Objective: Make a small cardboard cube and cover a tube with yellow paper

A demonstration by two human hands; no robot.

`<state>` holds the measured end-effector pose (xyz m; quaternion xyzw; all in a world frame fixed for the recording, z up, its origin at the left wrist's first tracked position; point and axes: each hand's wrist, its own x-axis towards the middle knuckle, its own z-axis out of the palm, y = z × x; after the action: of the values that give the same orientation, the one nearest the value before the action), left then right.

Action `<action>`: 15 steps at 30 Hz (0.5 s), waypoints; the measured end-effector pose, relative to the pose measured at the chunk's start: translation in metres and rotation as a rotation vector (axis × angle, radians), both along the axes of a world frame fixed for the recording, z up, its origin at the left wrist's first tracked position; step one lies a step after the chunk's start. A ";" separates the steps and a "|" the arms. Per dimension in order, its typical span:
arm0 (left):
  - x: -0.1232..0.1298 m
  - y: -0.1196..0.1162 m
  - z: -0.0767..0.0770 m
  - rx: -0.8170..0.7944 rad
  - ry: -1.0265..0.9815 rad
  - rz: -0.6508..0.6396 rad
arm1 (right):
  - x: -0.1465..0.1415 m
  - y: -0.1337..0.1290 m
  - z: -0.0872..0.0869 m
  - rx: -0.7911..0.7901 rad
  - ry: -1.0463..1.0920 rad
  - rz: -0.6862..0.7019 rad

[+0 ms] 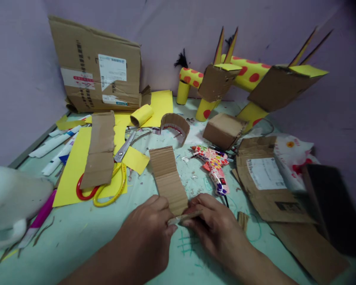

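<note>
A brown cardboard strip [169, 178] with ridged creases runs away from me across the table, its near end folded up. My left hand [148, 227] is closed with thumb and fingers pinching the left side of that near end. Opposite it, my right hand [213, 221] pinches the right side. Part of the folded edge is hidden by my fingers. Beyond my right hand lies a flower-patterned glue gun [215, 164]. To the left, scissors [123, 152] with one red and one yellow handle rest on yellow paper [68, 174], partly under another cardboard strip [100, 148].
A cardboard box [91, 91] leans at the back left. Two spotted paper-tube animals [192, 77] stand at the back right. A curved cardboard piece [175, 122] and a small box [224, 128] stand mid-table. Flattened cardboard [255, 178] and a dark object [332, 206] lie right; a white jug-like object [14, 202] is left.
</note>
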<state>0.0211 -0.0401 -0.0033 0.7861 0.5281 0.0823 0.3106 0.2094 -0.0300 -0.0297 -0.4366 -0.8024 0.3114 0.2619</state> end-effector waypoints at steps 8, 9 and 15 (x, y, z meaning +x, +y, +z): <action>0.000 0.002 0.000 0.025 0.127 0.104 | -0.002 -0.002 0.002 0.046 -0.079 -0.031; -0.003 0.005 0.002 -0.022 0.098 0.100 | -0.001 -0.003 0.001 0.053 -0.079 -0.031; -0.019 0.032 0.015 -0.247 -0.382 0.404 | 0.001 -0.004 -0.003 0.040 -0.059 0.004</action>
<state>0.0016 -0.0076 0.0113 0.5915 0.6118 0.2240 0.4750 0.2099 -0.0336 -0.0325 -0.4388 -0.8166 0.2828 0.2462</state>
